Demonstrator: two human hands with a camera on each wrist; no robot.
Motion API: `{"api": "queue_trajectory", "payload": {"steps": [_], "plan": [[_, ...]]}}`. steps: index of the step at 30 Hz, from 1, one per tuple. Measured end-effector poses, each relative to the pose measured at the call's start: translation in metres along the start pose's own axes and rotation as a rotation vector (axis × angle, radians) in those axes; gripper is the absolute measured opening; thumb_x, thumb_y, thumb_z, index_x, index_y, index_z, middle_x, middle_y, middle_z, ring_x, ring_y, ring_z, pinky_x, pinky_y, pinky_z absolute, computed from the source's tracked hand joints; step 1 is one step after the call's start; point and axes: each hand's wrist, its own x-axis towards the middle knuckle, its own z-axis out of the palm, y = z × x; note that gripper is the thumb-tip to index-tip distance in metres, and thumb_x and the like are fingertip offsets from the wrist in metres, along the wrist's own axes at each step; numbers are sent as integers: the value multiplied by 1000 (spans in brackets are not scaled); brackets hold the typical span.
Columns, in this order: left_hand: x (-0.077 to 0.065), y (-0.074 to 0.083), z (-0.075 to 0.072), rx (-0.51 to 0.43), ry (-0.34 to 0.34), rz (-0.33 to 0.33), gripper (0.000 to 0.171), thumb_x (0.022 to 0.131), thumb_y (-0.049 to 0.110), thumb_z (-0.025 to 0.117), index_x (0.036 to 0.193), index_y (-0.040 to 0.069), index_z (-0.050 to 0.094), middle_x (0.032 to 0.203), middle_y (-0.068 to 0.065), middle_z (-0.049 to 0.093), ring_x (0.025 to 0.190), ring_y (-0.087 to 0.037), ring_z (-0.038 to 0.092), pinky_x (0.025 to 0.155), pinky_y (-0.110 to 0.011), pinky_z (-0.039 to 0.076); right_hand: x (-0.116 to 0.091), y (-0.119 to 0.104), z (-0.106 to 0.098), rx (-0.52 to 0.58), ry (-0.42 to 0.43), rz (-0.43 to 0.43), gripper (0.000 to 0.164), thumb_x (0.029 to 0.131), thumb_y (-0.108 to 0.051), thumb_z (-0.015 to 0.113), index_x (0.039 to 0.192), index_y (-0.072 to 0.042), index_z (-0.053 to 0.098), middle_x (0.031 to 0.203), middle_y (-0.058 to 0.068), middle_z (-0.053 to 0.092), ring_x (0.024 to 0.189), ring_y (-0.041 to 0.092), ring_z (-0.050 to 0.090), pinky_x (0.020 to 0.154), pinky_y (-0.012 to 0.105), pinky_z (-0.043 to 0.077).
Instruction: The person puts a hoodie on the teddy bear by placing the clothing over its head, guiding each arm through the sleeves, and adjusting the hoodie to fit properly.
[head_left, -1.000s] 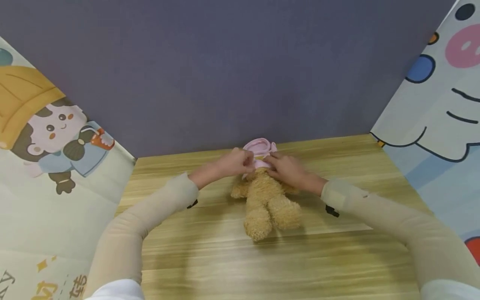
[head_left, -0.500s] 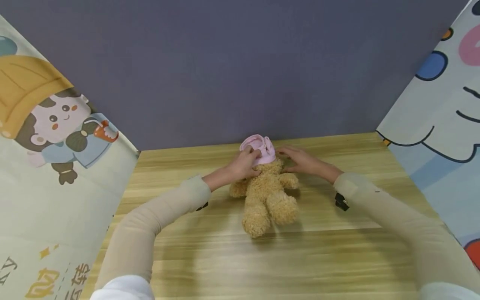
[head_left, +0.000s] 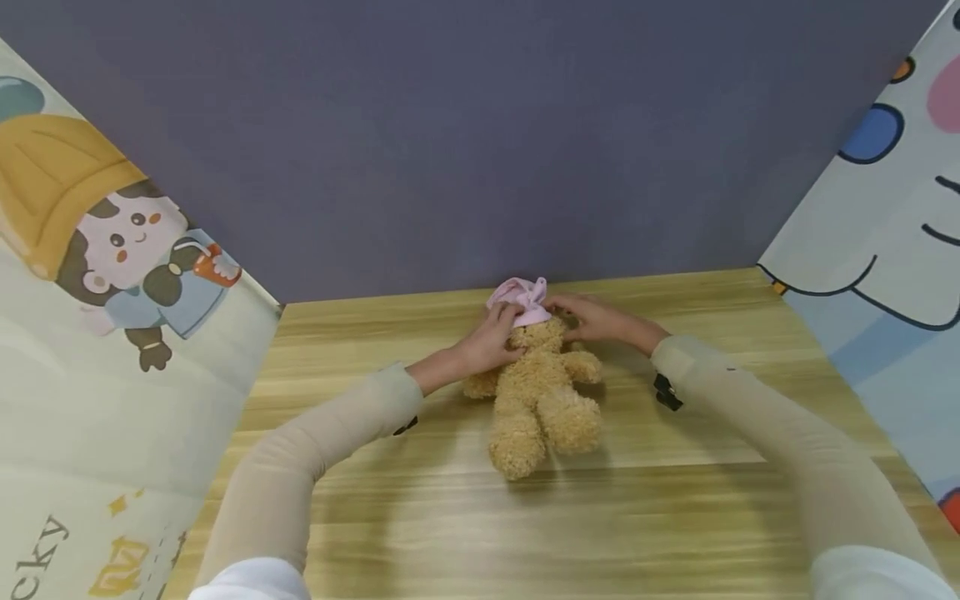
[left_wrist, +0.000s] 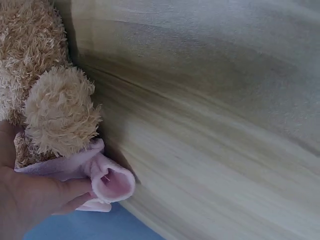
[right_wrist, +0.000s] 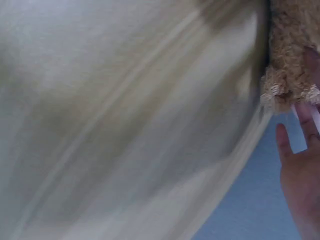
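Observation:
A curly-furred tan teddy bear (head_left: 534,383) lies on its back, feet toward me, in the head view. Round the top of its head sits a pink headband (head_left: 534,312) with a knotted bow. My left hand (head_left: 486,342) holds the left side of the head, thumb low by the face and fingers on the pink cloth. Up close in the left wrist view, those fingers press against the headband (left_wrist: 55,167), beside a rolled pink loop. On the other side my right hand (head_left: 603,321) touches the head near the band's edge; the right wrist view shows its fingers (right_wrist: 283,142) extended and spread.
Beneath the bear is a wood-grain tabletop (head_left: 480,533). A dark grey panel (head_left: 480,142) rises close behind the bear's head. Cartoon-printed panels stand at the left (head_left: 225,375) and right (head_left: 900,333).
My left hand has shifted from pinching the band to the side of the head. My right hand drew off rightward, then came back in. The bow now sits knotted upright above the face.

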Motion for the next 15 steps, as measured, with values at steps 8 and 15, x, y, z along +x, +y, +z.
{"api": "queue_trajectory", "payload": {"steps": [8,15], "plan": [[-10,-4,3,-68,30,35,70,99,19,68,154,-2,30,154,-26,36,139,-38,43,109,-48,44,-3,5,21,-89,174,-87,25,88,-5,78,104,-11,61,80,2,55,68,22,52,62,31,41],[-17,-20,4,-128,141,87,53,97,13,70,142,2,44,135,-21,45,111,-29,58,89,-36,55,-5,1,29,-171,267,-159,27,91,-8,77,85,-13,50,68,-5,43,59,8,40,56,27,37]]}}
